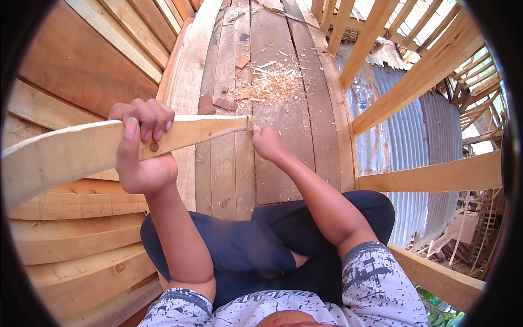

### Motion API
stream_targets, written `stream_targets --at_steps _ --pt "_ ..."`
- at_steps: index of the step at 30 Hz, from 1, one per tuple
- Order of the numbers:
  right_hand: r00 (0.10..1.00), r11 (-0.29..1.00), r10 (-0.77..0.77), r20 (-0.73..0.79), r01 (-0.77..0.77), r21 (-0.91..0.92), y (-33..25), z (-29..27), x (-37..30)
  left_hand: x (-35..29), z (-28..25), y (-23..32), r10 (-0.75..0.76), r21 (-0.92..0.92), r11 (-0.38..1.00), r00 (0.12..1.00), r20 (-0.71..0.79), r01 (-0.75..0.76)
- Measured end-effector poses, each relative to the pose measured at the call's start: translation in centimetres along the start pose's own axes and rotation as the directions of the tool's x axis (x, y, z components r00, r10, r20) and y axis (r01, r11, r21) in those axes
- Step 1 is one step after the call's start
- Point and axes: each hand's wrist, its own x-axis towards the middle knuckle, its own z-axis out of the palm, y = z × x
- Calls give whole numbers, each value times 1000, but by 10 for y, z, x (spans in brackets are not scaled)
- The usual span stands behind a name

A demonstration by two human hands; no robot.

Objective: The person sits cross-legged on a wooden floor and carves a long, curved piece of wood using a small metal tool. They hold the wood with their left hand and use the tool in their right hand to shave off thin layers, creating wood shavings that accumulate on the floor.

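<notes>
A long pale wooden board (65, 158) comes in from the left edge and narrows to its end above the floor planks. My left hand (146, 144) is closed on it, fingers bent over the top edge and the thumb along the near face, beside a dark knot. At the board's narrow end is my right hand (268, 144), its fingers pinched together close against the end face. Whatever sits in that pinch is too small and too hidden to make out.
Wood shavings (272, 84) and small brown offcuts (225, 103) lie on the plank floor (280, 180) ahead. A plank wall (81, 207) rises on the left. Wooden railing posts (430, 173) stand on the right, with corrugated metal sheets (406, 136) beyond. My crossed legs are close below my hands.
</notes>
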Motion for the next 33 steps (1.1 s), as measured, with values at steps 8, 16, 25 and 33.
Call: stream_targets --at_steps 8,16,25,33 --pt "997 998 -37 62 34 44 11 7 0 1 -3 -2 6 -23 1000 999 -36 -7" --pt "969 967 -227 102 211 143 -43 2 -36 -1 -13 0 39 27 999 998 -41 -38" --pt "930 904 -367 2 357 234 -59 1 -52 -2 -10 -1 40 11 999 999 3 -40" --pt "878 864 -478 -30 476 164 -66 -8 -55 -2 -11 2 41 -4 999 999 -8 -41"
